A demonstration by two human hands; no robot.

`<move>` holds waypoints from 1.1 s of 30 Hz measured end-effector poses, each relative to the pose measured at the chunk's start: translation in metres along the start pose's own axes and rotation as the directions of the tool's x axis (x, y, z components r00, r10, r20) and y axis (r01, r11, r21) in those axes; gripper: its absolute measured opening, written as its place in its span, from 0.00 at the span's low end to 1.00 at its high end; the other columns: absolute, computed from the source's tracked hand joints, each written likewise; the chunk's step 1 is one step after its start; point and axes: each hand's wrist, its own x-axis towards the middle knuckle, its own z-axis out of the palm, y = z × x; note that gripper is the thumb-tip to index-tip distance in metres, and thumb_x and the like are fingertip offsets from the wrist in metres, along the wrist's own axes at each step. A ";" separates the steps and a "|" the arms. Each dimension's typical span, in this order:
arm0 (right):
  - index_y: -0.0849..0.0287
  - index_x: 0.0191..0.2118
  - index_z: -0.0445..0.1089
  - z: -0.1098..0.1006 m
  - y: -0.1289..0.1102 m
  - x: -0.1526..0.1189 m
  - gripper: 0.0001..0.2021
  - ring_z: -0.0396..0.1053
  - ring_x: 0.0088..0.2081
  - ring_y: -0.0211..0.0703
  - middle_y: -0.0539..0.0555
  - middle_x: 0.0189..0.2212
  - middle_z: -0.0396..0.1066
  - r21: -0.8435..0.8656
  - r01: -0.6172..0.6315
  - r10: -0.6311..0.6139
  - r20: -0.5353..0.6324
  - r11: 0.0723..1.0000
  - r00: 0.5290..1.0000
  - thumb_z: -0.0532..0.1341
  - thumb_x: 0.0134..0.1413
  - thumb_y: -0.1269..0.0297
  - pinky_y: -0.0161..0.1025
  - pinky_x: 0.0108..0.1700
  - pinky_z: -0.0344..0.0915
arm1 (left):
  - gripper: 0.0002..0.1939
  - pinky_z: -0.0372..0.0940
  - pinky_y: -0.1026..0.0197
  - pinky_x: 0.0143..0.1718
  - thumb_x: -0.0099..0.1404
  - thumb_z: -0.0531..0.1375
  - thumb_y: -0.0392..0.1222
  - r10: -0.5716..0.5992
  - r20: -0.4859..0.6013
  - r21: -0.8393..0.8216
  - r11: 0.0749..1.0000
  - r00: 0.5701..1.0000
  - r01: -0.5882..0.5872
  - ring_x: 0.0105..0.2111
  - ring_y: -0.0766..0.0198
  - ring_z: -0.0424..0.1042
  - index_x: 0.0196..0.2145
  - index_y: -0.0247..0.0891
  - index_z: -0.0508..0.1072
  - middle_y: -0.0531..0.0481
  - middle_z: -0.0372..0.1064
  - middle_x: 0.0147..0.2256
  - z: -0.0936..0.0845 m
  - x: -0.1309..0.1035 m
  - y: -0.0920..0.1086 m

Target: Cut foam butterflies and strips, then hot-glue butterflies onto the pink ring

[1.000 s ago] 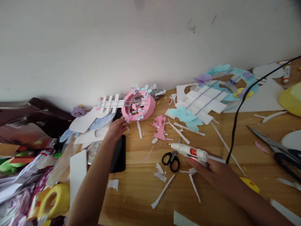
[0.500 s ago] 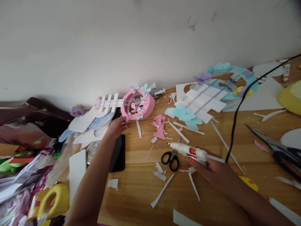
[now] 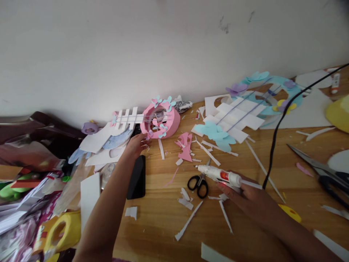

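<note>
My right hand (image 3: 242, 194) is wrapped round a white hot glue gun (image 3: 219, 174), its nozzle facing left and a glue stick jutting from the back. At the lower left rim of a pink paper guitar (image 3: 173, 125), my left hand (image 3: 136, 145) reaches in with fingers apart, the upper ones by a small purple flower (image 3: 149, 134). Whether they press on it is hard to see. The guitar leans near the wall, with a white fretted neck, strings and pale blue flowers. Small black-handled scissors (image 3: 198, 185) lie under the glue gun's nozzle.
A larger blue and white paper guitar (image 3: 240, 112) lies at the back right. The gun's black cord (image 3: 271, 153) crosses the right side. Large scissors (image 3: 319, 169), a phone (image 3: 137, 178), pink scrap (image 3: 185, 145) and white strips are on the wooden table (image 3: 155, 233). Yellow tape (image 3: 67, 233) sits at left.
The view has shifted very slightly. Both hands, the glue gun and the pink guitar stay practically where they were.
</note>
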 end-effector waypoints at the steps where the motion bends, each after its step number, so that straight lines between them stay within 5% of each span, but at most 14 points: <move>1: 0.53 0.39 0.74 0.000 -0.001 0.000 0.17 0.76 0.37 0.47 0.52 0.37 0.79 0.002 -0.004 0.004 -0.004 1.000 1.000 0.54 0.64 0.47 0.37 0.37 0.70 | 0.13 0.63 0.64 0.24 0.53 0.68 0.45 0.000 0.000 -0.001 1.000 1.000 0.000 0.29 0.63 0.72 0.34 0.35 0.76 0.43 0.74 0.33 0.000 0.000 0.000; 10: 0.53 0.40 0.74 0.000 0.003 -0.001 0.17 0.76 0.38 0.48 0.52 0.36 0.78 -0.003 0.009 -0.009 -0.008 1.000 1.000 0.54 0.63 0.47 0.38 0.38 0.70 | 0.14 0.62 0.63 0.24 0.52 0.69 0.45 -0.005 -0.059 -0.037 0.999 0.998 0.003 0.28 0.62 0.73 0.34 0.35 0.74 0.43 0.74 0.34 -0.004 0.001 0.001; 18: 0.53 0.37 0.74 0.003 0.004 -0.001 0.17 0.75 0.35 0.49 0.52 0.28 0.77 0.012 0.006 -0.005 -0.026 1.000 1.000 0.56 0.62 0.47 0.37 0.34 0.71 | 0.11 0.52 0.67 0.20 0.56 0.59 0.48 0.180 -0.391 -0.140 0.958 0.902 -0.252 0.18 0.71 0.60 0.33 0.40 0.64 0.56 0.63 0.24 -0.033 0.004 -0.019; 23: 0.52 0.38 0.75 0.004 -0.002 0.000 0.17 0.76 0.33 0.48 0.52 0.30 0.79 0.030 -0.057 0.060 -0.112 0.998 0.992 0.57 0.60 0.46 0.36 0.34 0.73 | 0.11 0.47 0.67 0.19 0.56 0.62 0.47 0.347 -0.379 -0.110 0.904 0.858 -0.414 0.18 0.72 0.56 0.34 0.41 0.68 0.58 0.62 0.24 -0.030 0.001 -0.040; 28: 0.52 0.38 0.77 0.009 0.006 -0.001 0.16 0.79 0.37 0.51 0.52 0.35 0.81 -0.056 -0.002 -0.003 -0.101 0.998 0.995 0.59 0.57 0.47 0.36 0.38 0.76 | 0.06 0.52 0.66 0.21 0.59 0.62 0.44 0.425 -0.351 -0.031 0.885 0.834 -0.464 0.21 0.70 0.59 0.34 0.40 0.72 0.55 0.65 0.24 -0.028 -0.002 -0.046; 33: 0.43 0.38 0.78 0.015 0.025 -0.003 0.12 0.79 0.39 0.58 0.48 0.34 0.81 -0.146 -0.029 -0.004 -0.218 0.989 0.976 0.61 0.55 0.46 0.43 0.36 0.78 | 0.06 0.54 0.64 0.23 0.61 0.61 0.44 0.450 -0.341 0.000 0.878 0.825 -0.478 0.21 0.68 0.60 0.35 0.40 0.73 0.55 0.65 0.23 -0.027 0.000 -0.048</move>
